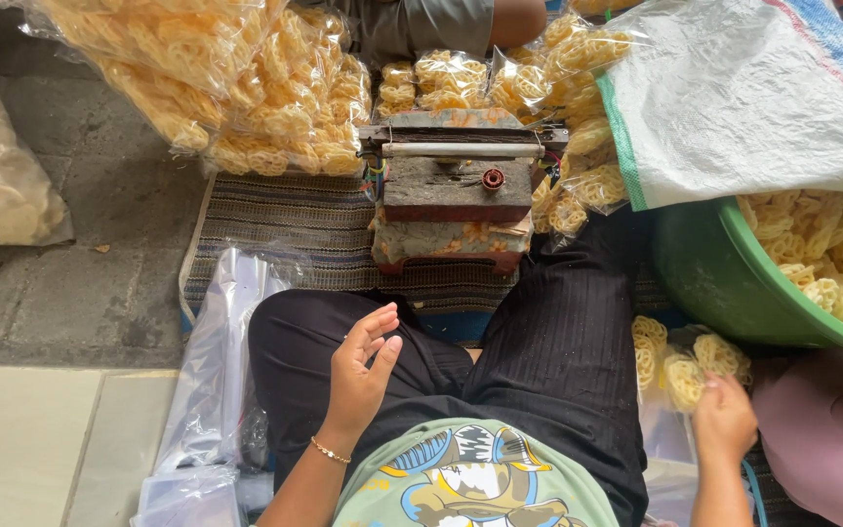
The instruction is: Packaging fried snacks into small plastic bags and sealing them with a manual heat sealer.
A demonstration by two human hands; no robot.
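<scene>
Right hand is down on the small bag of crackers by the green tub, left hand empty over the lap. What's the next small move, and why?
Probably lift the small bag of crackers with the right hand and bring it toward the sealing machine in front. The hand rests on the bag, the left hand hangs open and empty to help, and the sealed packs beyond the machine suggest that bags go there.

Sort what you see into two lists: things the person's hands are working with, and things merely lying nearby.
In hand:
right hand on a small clear bag of yellow crackers
green basin of loose crackers
left hand, empty, raised over the lap

Lying about:
worn heat sealer
stack of empty clear bags
large filled cracker bags
woven white sack
striped mat
</scene>
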